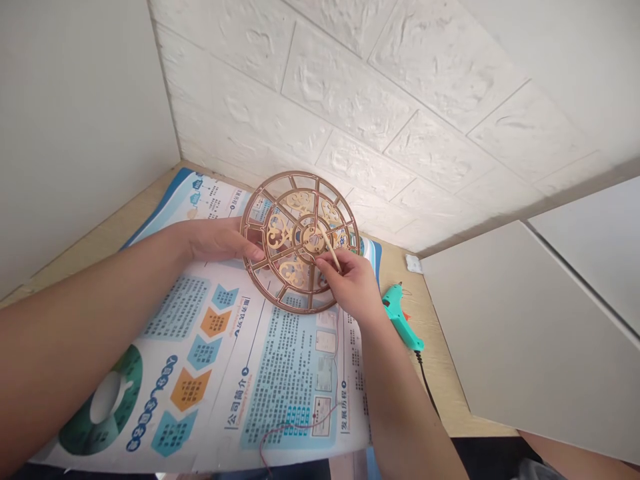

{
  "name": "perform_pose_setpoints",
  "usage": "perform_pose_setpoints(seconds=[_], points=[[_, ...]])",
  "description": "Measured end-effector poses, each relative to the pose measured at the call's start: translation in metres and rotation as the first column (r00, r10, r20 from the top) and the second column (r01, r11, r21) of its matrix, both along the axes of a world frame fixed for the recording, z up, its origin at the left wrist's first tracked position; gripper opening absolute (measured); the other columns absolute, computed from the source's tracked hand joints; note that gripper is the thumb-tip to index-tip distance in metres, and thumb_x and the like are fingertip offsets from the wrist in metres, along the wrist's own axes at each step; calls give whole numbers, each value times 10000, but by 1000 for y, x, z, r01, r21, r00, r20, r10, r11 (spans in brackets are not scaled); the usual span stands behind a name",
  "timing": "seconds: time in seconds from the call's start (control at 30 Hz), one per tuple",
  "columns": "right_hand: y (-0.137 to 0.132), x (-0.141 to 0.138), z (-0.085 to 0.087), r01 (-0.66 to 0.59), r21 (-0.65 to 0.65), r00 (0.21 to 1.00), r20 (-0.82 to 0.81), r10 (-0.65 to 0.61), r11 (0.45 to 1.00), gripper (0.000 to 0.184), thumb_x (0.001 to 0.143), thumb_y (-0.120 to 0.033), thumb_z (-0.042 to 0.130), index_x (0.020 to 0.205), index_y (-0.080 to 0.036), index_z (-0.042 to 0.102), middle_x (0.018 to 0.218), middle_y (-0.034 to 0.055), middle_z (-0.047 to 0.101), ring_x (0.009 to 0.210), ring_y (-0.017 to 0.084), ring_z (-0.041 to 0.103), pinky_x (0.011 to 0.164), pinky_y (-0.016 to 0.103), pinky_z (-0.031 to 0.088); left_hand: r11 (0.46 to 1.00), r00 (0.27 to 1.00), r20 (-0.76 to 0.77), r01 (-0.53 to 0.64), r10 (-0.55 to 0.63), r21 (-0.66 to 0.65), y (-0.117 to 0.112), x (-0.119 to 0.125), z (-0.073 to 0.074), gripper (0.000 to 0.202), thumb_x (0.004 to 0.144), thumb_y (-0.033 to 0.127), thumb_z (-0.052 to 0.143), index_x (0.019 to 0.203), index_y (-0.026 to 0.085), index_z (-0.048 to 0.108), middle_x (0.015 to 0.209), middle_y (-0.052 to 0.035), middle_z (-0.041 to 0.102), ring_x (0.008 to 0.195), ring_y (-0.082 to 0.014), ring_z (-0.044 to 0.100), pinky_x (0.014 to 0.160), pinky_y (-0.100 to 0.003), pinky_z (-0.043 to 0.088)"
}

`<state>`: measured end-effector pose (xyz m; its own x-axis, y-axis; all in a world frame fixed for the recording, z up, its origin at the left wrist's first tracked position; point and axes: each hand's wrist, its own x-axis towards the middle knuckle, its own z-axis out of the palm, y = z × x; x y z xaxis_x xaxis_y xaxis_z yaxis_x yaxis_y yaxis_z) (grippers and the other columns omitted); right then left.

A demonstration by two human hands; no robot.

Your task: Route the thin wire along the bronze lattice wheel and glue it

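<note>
A round, wheel-like openwork frame [291, 272], brown with golden scrollwork inside its spokes, is held up tilted above a printed sheet. My left hand [223, 241] grips its left rim, thumb in front and the other fingers mostly hidden behind. Pinched in my right hand [351, 281] is a thin, pale wooden stick [329, 244], slanting up toward the frame's hub. The right fingertips are close to the lower right spokes; whether they touch them I cannot tell. A thin red thread or wire [300, 425] trails over the sheet below.
The printed sheet [210, 373] covers much of the wooden tabletop [440, 333]. A teal glue gun [404, 321] with a black cord lies right of my right forearm. White panels [540, 327] stand at the right, a white brick-pattern wall [350, 100] behind, a grey panel [85, 120] at left.
</note>
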<state>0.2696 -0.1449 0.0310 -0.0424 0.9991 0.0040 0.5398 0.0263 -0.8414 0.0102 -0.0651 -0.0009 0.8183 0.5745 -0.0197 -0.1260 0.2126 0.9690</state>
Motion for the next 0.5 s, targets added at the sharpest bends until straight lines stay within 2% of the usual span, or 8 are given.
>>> perform_pose_setpoints(seconds=[0.1, 0.37, 0.5], points=[[0, 2, -1, -42, 25, 999, 7, 42, 999, 197, 854, -355, 647, 885, -178, 728, 801, 30, 658, 678, 157, 596, 612, 316, 488, 995, 997, -23, 76, -78, -71, 1, -1, -2, 420, 721, 323, 842, 1090, 131, 781, 1083, -106, 778, 1084, -307, 662, 1008, -429, 501], [1, 8, 1, -172, 113, 981, 112, 160, 979, 165, 915, -310, 607, 891, -199, 726, 869, 43, 644, 781, 178, 601, 684, 335, 477, 993, 997, 14, 73, -72, -92, 1, 1, -1, 461, 681, 315, 881, 1122, 211, 802, 1034, -95, 788, 1210, -350, 666, 1060, -446, 501], [0, 7, 0, -170, 129, 979, 131, 153, 977, 171, 919, -308, 604, 864, -192, 717, 884, 46, 615, 770, 178, 587, 684, 345, 466, 993, 998, -12, 65, -66, -97, 2, -1, -2, 506, 683, 322, 884, 1174, 244, 794, 1046, -90, 787, 1236, -363, 660, 1057, -440, 504]])
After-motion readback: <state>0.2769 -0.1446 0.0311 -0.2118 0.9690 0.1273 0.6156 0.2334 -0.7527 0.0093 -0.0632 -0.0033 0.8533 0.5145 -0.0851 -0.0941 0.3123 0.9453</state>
